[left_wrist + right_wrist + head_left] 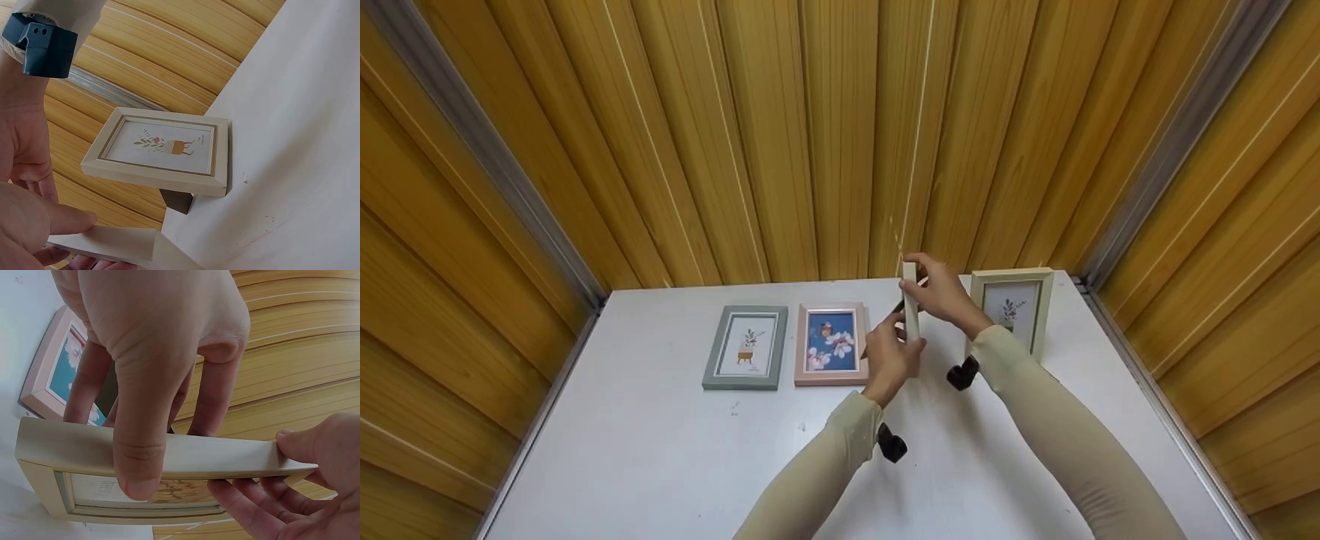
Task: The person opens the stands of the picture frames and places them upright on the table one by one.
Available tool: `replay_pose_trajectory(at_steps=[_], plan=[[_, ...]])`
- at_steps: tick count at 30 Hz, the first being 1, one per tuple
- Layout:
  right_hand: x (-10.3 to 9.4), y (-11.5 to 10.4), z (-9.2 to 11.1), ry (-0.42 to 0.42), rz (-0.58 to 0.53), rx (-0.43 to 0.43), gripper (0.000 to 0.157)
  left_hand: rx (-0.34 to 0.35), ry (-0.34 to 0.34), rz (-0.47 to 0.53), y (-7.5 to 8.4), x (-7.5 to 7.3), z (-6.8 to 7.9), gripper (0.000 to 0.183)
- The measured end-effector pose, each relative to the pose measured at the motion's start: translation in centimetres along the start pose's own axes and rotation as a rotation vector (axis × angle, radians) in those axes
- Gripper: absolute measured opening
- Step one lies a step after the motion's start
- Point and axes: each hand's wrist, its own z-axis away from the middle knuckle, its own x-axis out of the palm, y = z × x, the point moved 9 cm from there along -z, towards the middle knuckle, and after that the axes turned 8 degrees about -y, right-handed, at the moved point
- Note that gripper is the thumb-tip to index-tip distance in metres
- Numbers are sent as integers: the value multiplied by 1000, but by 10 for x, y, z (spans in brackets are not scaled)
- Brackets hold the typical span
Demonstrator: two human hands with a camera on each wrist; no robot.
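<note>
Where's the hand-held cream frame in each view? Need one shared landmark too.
Head: held cream frame right of centre, edge-on, between left hand and right hand.
Left wrist: held cream frame at lower left, cut off by the bottom edge.
Right wrist: held cream frame across the lower half, partly behind fingers.
Shared landmark: yellow plank wall; top in head, upper left in left wrist, right side in right wrist.

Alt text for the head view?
A person's left hand and right hand hold a cream picture frame, seen edge-on, over a white table. Grey-green and pink frames are left; another cream frame stands right.
</note>
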Motion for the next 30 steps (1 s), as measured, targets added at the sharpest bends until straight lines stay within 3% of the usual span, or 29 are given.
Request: replay_pose_trajectory(at_steps=[4, 14, 25, 30], plan=[[-1, -1, -1, -3, -9, 0, 51, 9, 3, -11, 2, -2, 1, 34], [-8, -3, 2, -10, -19, -33, 51, 33, -16, 75, 3, -9, -1, 38], [-15, 25, 6, 45, 50, -6, 56, 117, -26, 146, -5, -25, 0, 43], [-11, 37, 10, 49, 92, 8, 63, 77, -51, 160, -14, -29, 0, 44]])
